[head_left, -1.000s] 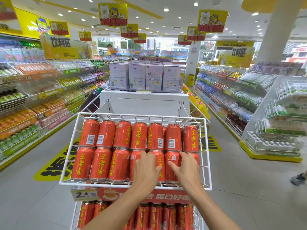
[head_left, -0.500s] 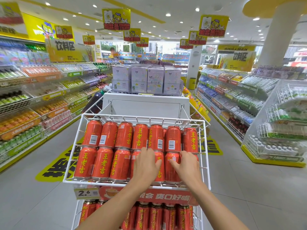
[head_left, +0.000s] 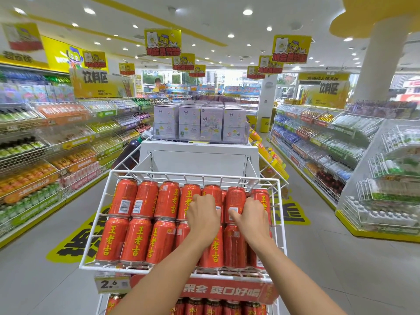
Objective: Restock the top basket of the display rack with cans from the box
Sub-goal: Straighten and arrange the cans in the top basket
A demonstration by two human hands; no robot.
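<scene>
- Place: retail shop, drinks aisle.
- Shelving [head_left: 68, 142], both sides: rows of bottled drinks behind coloured label strips.
- Ceiling signs [head_left: 162, 43]: hanging yellow promotional cards.
- Wire basket [head_left: 159, 172]: red cans [head_left: 135, 239]; price tag [head_left: 111, 284] reading 2.6.

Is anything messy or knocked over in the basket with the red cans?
Nothing is spilled or dented. The red cans lie in two tidy rows in the top basket. The only odd bit: a few back-row cans show barcodes instead of the yellow writing.

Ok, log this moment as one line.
phase: arranging top basket | left hand: curled over back-row cans | right hand: same | box: not in view
</scene>
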